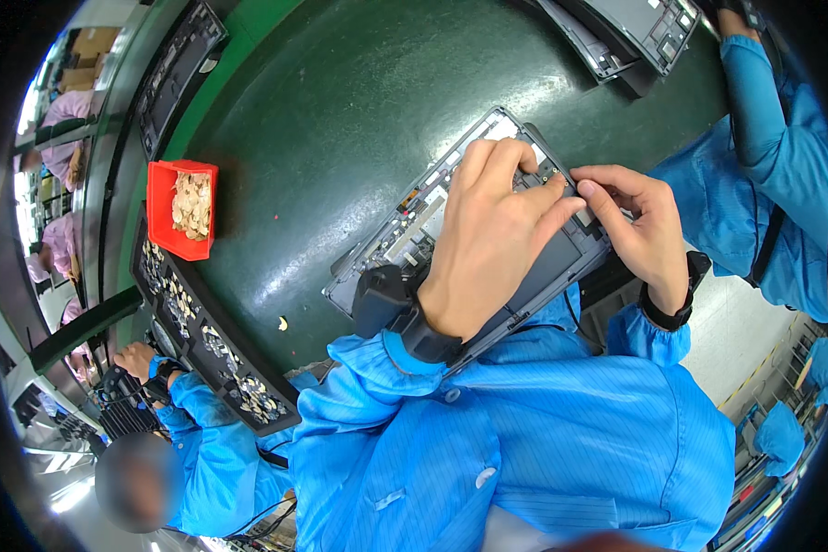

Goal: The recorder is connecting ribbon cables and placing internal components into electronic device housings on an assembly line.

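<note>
A dark grey, laptop-like casing (550, 276) with metal brackets and small fittings lies at a slant in front of me, its near edge close to my body. My left hand (488, 230) reaches over it, thumb and forefinger drawn close together near the far right corner. At that corner's edge, my right hand (642, 221) has its thumb and forefinger closed in a pinch. Whatever small thing lies between the fingertips of either hand is too small to make out. The left hand and wrist hide part of the casing's middle.
A red bin (182, 248) of tan pieces stands left on the green table (294, 110). Beside it, a black tray (276, 419) holds many small parts. A small crescent piece (282, 324) lies nearby. More casings (607, 46) rest at the far right. Co-workers in blue sit at both sides.
</note>
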{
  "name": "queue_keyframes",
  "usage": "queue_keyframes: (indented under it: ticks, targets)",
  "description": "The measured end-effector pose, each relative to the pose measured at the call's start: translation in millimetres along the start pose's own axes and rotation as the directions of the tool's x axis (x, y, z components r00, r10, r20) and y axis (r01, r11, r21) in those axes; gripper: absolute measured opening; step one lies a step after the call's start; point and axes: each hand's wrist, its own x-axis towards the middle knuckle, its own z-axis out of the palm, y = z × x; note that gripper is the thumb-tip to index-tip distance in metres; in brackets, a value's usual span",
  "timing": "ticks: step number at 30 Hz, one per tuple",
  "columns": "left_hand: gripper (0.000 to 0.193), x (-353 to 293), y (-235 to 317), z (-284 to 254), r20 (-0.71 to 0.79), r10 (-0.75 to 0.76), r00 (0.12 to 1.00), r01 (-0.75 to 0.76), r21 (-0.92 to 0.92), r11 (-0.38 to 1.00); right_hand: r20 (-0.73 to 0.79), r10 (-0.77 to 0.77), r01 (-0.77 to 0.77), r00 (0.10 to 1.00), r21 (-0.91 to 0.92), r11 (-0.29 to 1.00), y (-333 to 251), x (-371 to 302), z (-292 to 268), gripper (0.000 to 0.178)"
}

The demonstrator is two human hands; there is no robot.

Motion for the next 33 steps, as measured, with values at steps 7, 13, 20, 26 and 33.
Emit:
queue_keyframes:
  ticks: [7,13,20,26,33]
  targets:
    - [0.095,-39.8,35.6,-15.5,0.212,-0.135,0.968,0.026,0.449,0.893,0.005,0.1,-0.099,0.995,-0.12,0.988,-14.9,-3.9,10.0,0.018]
    - [0.103,-66.9,27.7,-8.2,0.302,-0.105,0.948,-0.007,0.347,0.938,-0.186,-0.036,-0.033,0.982,-0.356,0.934,-27.2,-3.8,37.6,0.018]
    - [0.097,-75.5,21.7,-6.1,0.208,0.086,0.974,-0.116,0.136,0.984,0.014,0.013,-0.013,1.0,0.005,1.0,-6.3,-1.9,19.6,0.025]
    - [0.066,-89.0,40.0,-68.6,-0.122,0.258,0.958,-0.269,-0.086,0.959,-0.072,-0.055,0.064,0.996,0.137,0.988,-43.1,33.4,-31.3,0.032]
    - [0.027,-186.7,-24.8,-113.0,-0.721,-0.218,0.658,0.344,0.031,0.938,0.434,-0.051,-0.224,0.899,0.558,0.799,-195.5,219.6,71.9,0.04]
